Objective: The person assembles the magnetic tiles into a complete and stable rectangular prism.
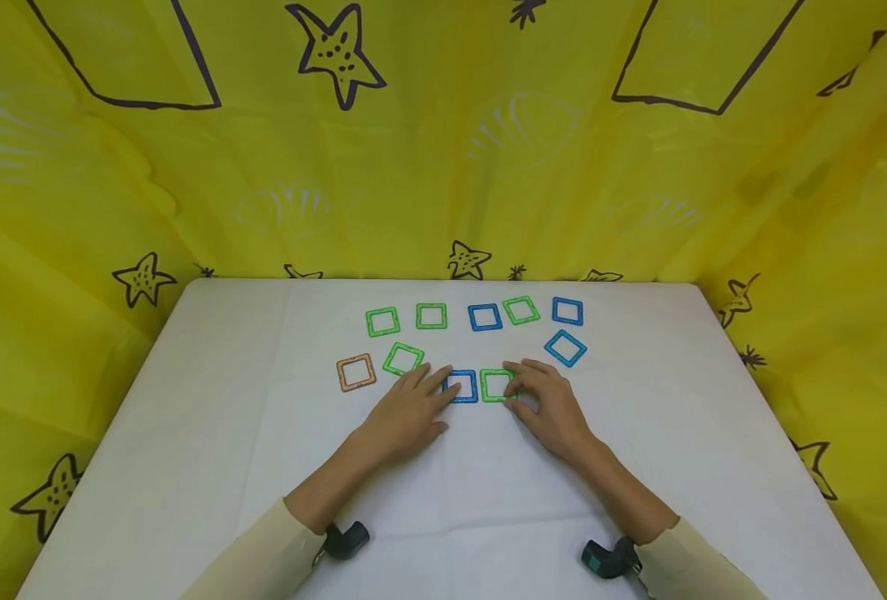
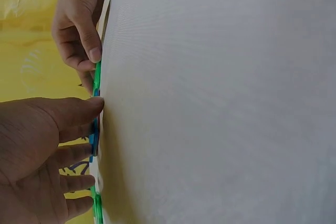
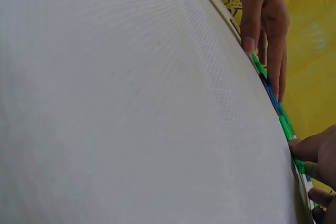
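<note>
A blue square magnetic tile, an open frame, lies flat on the white table. My left hand rests its spread fingertips on that tile's left part, fingers nearly straight. Just right of it lies a green square magnetic tile, with a narrow gap between the two. The thumb and fingers of my right hand pinch the green tile's right side. In the left wrist view, the left hand has its fingers extended at the blue tile. The right wrist view shows the right hand at the green tile.
Behind the hands lie several more tiles, among them an orange one, a tilted green one beside the left fingers, and a tilted blue one. The white table ends at a yellow patterned curtain.
</note>
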Demonstrator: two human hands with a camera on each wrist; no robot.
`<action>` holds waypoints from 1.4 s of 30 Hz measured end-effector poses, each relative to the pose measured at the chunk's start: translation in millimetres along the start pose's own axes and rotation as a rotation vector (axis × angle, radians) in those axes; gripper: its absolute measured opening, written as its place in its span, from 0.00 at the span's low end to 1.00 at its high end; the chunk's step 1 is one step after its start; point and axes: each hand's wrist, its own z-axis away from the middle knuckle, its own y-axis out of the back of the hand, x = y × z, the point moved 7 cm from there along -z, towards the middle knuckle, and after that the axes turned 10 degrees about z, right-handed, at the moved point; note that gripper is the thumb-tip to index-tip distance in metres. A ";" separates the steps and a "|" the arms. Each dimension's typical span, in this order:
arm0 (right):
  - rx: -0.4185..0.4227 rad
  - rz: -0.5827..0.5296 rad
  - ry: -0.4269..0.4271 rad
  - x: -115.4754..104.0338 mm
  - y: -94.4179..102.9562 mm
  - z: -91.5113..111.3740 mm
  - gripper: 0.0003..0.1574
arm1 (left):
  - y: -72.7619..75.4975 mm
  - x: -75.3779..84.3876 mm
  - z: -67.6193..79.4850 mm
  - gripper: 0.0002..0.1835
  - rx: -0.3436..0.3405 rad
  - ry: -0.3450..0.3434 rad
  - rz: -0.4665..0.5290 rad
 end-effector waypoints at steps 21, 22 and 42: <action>-0.004 -0.018 -0.032 -5.1 -3.1 -1.7 0.10 | 0.7 -5.4 -1.6 0.29 0.026 0.005 0.045; -0.003 -0.021 -0.035 -5.0 -3.1 -1.7 0.11 | 1.6 -6.1 -3.0 0.28 0.045 0.002 0.057; -0.016 -0.069 -0.028 -7.1 -2.9 2.4 0.11 | 0.5 -21.4 -4.4 0.27 0.210 0.102 0.484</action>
